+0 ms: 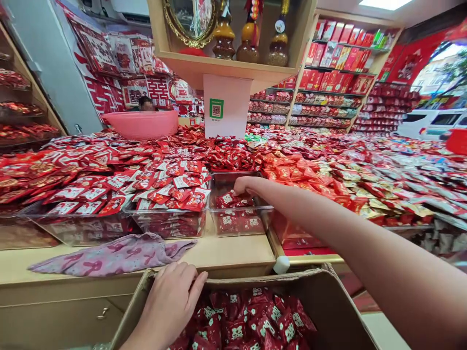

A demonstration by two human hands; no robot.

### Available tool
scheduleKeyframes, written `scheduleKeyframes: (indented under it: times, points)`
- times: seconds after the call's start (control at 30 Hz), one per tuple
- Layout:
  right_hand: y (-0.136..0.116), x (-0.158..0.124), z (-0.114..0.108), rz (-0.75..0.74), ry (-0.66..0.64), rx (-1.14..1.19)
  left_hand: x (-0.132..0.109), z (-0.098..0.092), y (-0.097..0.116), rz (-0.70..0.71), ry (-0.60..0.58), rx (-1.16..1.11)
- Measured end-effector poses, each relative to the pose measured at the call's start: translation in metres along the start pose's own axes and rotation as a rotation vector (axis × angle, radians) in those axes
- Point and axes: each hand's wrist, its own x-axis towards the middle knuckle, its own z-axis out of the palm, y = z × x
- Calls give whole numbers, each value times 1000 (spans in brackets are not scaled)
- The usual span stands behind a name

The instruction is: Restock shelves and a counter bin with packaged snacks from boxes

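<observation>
My left hand (174, 291) lies at the back left edge of an open cardboard box (328, 296), its fingers bent over the rim and the thumb a little apart. Many dark red wrapped packets (235, 330) with white double-happiness print fill the bottom of that box. Stretched forward, my right hand (245, 185) is inside a clear plastic bin (219, 180), its fingers curled down on a dark red packet (226, 199) of the same print. Part of those fingers is hidden by the hand itself. More such packets show through the bin's front wall.
Clear bins of red and white packets (178, 189) stand left of the bin, with orange-red packets (292, 170) to its right. A purple patterned cloth (113, 255) lies on the counter's front edge. Behind are a pink basin (146, 124), a person's head and a white post (226, 112) under a display shelf.
</observation>
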Motion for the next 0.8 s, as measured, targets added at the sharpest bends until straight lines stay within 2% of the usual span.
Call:
scheduleKeyframes:
  times: [0.2, 0.37, 0.6, 0.8]
  points:
    - [13, 17, 27, 334, -303, -120, -4, 5, -5, -29, -22, -85]
    - [30, 18, 35, 498, -479, -177, -4, 6, -7, -29, -39, -123]
    - [42, 22, 36, 566, -462, -230, -1, 7, -10, 5, 2, -110]
    - [37, 16, 35, 469, -402, -246, -1, 9, -10, 5, -11, -105]
